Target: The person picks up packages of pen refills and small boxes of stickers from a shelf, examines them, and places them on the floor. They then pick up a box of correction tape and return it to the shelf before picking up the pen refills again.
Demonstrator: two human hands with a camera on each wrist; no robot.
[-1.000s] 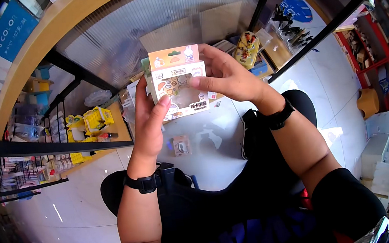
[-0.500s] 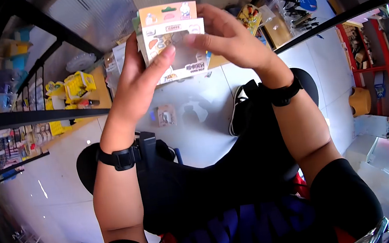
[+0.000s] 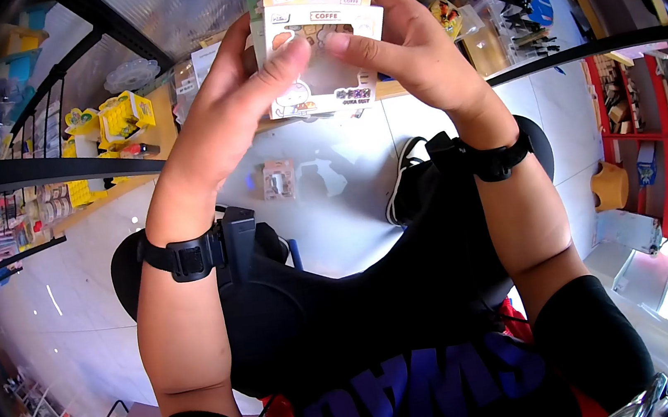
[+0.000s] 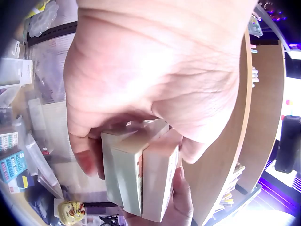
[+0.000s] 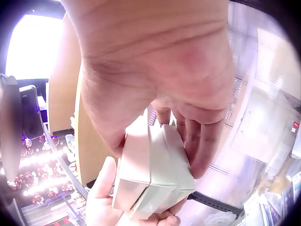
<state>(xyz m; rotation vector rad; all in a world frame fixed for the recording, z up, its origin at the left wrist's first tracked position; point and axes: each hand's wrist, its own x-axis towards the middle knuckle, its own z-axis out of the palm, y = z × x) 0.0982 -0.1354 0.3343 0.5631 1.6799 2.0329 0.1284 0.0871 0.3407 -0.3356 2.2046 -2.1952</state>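
Observation:
In the head view a small white and orange carton (image 3: 351,73) printed COFFE, with a hang tab and a clear window, is held up at the top. My left hand (image 3: 215,119) grips its left side and my right hand (image 3: 433,63) its right side, both thumbs on the front. The left wrist view shows a stack: the pinkish carton (image 4: 157,181), a pale green one (image 4: 127,174) against it and another pale carton (image 4: 109,165) behind. From the right wrist camera the same cartons (image 5: 131,174) stand side by side between the hands. Fingers behind the stack are partly hidden.
Below the hands, a small pink package (image 3: 278,180) lies on the pale surface. Yellow baskets (image 3: 125,116) sit on a wooden shelf at left. A yellow case (image 3: 446,20) and black items (image 3: 523,14) are at upper right, a red shelf (image 3: 659,137) farther right.
The cartons and both hands have shifted up in the head view, whose background has moved too. My right thumb now lies closer to the left thumb across the front window.

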